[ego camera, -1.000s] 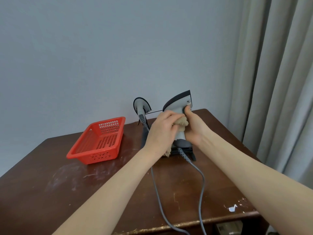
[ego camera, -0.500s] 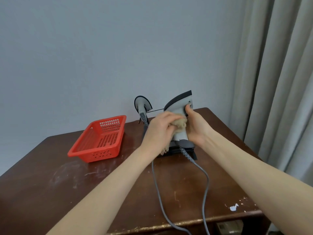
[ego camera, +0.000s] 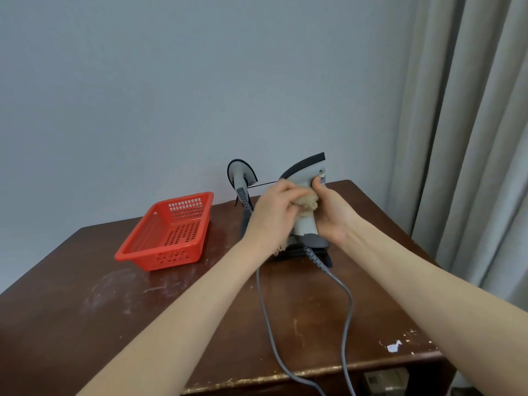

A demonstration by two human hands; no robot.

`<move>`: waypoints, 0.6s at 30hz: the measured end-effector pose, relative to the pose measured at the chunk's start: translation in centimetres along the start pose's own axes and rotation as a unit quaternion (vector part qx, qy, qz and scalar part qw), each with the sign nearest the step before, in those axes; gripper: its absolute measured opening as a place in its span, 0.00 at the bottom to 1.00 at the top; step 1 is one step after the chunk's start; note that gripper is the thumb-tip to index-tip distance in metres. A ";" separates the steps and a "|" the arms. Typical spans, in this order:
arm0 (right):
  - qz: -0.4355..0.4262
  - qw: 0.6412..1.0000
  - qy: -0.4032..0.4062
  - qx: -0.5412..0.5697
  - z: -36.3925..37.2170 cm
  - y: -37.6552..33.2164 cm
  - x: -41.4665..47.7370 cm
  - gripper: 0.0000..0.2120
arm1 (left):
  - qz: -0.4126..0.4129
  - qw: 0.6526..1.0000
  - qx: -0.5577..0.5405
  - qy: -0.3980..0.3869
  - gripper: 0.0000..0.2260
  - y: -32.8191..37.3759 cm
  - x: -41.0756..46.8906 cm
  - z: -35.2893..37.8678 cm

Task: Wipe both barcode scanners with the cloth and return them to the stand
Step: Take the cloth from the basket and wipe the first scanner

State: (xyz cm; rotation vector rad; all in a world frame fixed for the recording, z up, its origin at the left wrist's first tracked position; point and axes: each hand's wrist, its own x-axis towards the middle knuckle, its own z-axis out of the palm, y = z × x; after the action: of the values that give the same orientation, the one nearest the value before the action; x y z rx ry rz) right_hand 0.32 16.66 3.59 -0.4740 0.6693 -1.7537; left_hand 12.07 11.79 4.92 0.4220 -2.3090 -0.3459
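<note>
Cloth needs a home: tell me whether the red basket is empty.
Empty: the red basket shows only its bare perforated floor and walls.

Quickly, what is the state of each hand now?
Left hand: closed, gripping the beige fluffy cloth against the grey handheld barcode scanner.
Right hand: closed around that scanner's handle.

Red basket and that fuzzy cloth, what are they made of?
The red basket looks like moulded plastic: smooth, slightly shiny, with neat rows of holes. The cloth, bunched in the left hand against the nearer scanner, seems a soft tan fabric; fuzzy fibres stick out. Which fibre, I cannot tell.
</note>
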 end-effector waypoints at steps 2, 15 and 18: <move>-0.004 1.000 -0.004 0.019 0.1 0.1 0.1 0.24 | -0.035 0.999 -0.012 0.028 0.12 -0.2 0.8 -0.3; 0.000 1.000 0.025 0.005 -0.2 0.4 0.2 0.23 | -0.057 0.998 -0.022 0.006 0.13 -0.3 0.1 0.0; 0.003 0.999 0.035 -0.009 -0.3 -0.1 0.2 0.23 | -0.034 0.999 -0.005 0.009 0.14 0.4 -1.0 0.7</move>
State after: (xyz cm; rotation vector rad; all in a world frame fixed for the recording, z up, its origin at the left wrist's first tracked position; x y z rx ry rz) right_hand 0.00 16.53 3.38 -0.4240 0.7358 -1.7673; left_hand 12.10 12.58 3.94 0.4966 -2.2785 -0.3853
